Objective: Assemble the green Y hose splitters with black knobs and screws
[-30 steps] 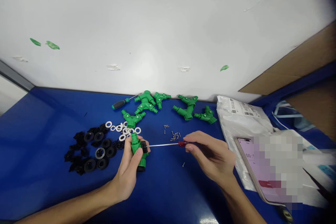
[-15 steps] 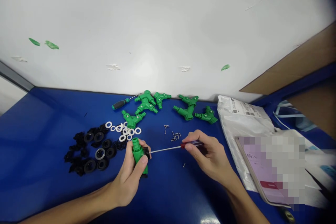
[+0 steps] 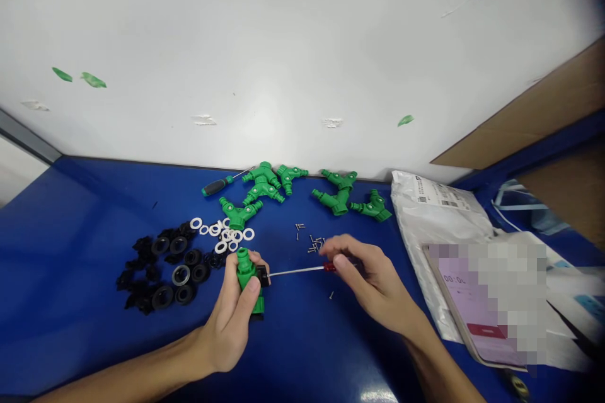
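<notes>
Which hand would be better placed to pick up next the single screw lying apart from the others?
The right hand, I judge: it is nearer to the single screw, although it holds the red screwdriver. The left hand is farther away and grips the green connector.

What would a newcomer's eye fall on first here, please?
Probably the front centre, where the left hand grips a green fitting and the right hand holds a red screwdriver to its black piece. Next, perhaps, the black parts and white rings spread at left, and the phone at right.
</notes>
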`<state>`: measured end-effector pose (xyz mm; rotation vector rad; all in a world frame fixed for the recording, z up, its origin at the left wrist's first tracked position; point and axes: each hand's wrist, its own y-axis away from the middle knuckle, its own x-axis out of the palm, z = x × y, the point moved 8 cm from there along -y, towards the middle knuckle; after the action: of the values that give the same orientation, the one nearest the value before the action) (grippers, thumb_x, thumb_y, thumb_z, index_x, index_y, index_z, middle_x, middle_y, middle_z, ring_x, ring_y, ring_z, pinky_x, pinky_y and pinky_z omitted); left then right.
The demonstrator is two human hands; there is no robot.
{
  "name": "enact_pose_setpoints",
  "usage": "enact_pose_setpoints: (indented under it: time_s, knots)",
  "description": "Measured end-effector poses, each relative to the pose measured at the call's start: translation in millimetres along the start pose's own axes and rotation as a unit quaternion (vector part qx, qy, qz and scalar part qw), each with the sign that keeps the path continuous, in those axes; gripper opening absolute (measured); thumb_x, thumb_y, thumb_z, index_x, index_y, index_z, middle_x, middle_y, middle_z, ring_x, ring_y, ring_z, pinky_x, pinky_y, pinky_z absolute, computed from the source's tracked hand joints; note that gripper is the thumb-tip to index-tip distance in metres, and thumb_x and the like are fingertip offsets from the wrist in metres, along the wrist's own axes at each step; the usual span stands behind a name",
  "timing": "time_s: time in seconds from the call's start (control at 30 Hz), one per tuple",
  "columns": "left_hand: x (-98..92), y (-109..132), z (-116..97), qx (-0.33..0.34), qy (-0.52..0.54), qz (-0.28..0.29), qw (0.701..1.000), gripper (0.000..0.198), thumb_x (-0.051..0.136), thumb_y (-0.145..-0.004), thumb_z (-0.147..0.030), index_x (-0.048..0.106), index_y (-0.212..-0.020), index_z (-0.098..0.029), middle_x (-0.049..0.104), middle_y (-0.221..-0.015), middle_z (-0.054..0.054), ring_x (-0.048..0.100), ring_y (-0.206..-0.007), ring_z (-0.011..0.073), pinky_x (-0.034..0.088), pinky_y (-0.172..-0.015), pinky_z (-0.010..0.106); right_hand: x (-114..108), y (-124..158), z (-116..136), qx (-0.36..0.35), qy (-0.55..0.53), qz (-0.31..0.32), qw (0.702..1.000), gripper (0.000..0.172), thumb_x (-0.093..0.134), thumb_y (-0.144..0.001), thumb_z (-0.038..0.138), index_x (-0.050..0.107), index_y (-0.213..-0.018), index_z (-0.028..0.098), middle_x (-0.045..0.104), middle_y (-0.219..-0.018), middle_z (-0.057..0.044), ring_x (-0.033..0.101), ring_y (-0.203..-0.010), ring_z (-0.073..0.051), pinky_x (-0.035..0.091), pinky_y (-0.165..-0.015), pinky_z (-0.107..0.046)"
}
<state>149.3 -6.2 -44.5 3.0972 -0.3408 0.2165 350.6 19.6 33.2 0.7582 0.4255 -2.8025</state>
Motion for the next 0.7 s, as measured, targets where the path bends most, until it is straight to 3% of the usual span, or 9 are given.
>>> enact_pose_setpoints:
  time_s: [0.1, 0.23, 0.3, 0.4, 0.47, 0.57, 0.7]
  knots:
    - [-1.0, -1.5, 1.9, -0.013, 0.007, -0.008, 1.000, 0.024, 0.043, -0.102, -0.042, 0.054, -0.117, -0.027, 0.055, -0.106, 0.004, 0.049, -0.097, 0.0187, 0.037, -0.097, 0.033, 0.8, 0.6, -0.1, 0.013, -0.049, 0.004, 0.999, 0.012, 0.060, -0.094, 0.034, 0.059, -0.096, 0.022, 0.063, -0.084, -0.002, 0.061, -0.067, -0.014, 0.050, -0.057, -0.023]
    - [0.2, -2.6, 2.7, -0.022, 0.009, 0.000, 1.000, 0.024, 0.043, -0.102, -0.042, 0.054, -0.117, -0.027, 0.054, -0.106, 0.003, 0.049, -0.096, 0.0177, 0.037, -0.097, 0.032, 1.7, -0.3, -2.6, 0.021, -0.043, -0.016, 0.999, 0.022, 0.059, -0.095, 0.035, 0.064, -0.081, 0.020, 0.058, -0.061, 0.002, 0.052, -0.047, -0.011, 0.042, -0.046, -0.022]
    - [-1.3, -3.2, 2.7, -0.025, 0.014, -0.009, 1.000, 0.024, 0.042, -0.102, -0.043, 0.053, -0.118, -0.028, 0.054, -0.107, 0.003, 0.048, -0.099, 0.0176, 0.035, -0.100, 0.032, 2.7, -0.1, -2.7, 0.025, -0.012, -0.013, 1.000, 0.023, 0.056, -0.096, 0.033, 0.063, -0.080, 0.020, 0.055, -0.059, 0.003, 0.051, -0.048, -0.011, 0.042, -0.047, -0.022]
    - [-5.3, -4.3, 3.5, -0.034, 0.010, -0.029, 0.999, 0.024, 0.043, -0.102, -0.044, 0.052, -0.117, -0.028, 0.054, -0.106, 0.002, 0.048, -0.100, 0.0176, 0.033, -0.101, 0.031, 3.2, 1.4, -1.0, 0.027, -0.022, 0.009, 0.999, 0.005, 0.060, -0.093, 0.027, 0.058, -0.095, 0.022, 0.061, -0.078, 0.000, 0.061, -0.067, -0.014, 0.052, -0.059, -0.023]
    - [-5.8, -4.9, 4.5, -0.042, 0.002, -0.030, 0.999, 0.024, 0.045, -0.101, -0.046, 0.053, -0.115, -0.027, 0.053, -0.105, 0.002, 0.048, -0.098, 0.0176, 0.035, -0.098, 0.030, 2.8, 1.9, -1.5, 0.032, -0.059, 0.017, 0.998, 0.009, 0.065, -0.090, 0.025, 0.058, -0.096, 0.023, 0.064, -0.086, -0.001, 0.064, -0.072, -0.014, 0.055, -0.064, -0.024]
    - [-6.0, -5.6, 7.4, -0.057, 0.008, -0.032, 0.998, 0.026, 0.046, -0.100, -0.047, 0.054, -0.114, -0.027, 0.053, -0.103, 0.002, 0.049, -0.096, 0.0174, 0.037, -0.095, 0.030, 2.7, 0.8, -4.2, 0.035, -0.088, 0.006, 0.996, 0.013, 0.072, -0.087, 0.030, 0.063, -0.087, 0.020, 0.065, -0.076, -0.001, 0.062, -0.059, -0.013, 0.053, -0.055, -0.023]
    - [-6.7, -8.7, 7.8, -0.064, 0.026, -0.043, 0.997, 0.026, 0.049, -0.099, -0.047, 0.054, -0.114, -0.026, 0.053, -0.102, 0.001, 0.049, -0.096, 0.0173, 0.037, -0.095, 0.030, 3.3, -0.3, -6.1, 0.044, -0.012, -0.013, 0.999, 0.018, 0.064, -0.092, 0.036, 0.066, -0.084, 0.019, 0.063, -0.062, 0.001, 0.056, -0.049, -0.012, 0.045, -0.045, -0.022]
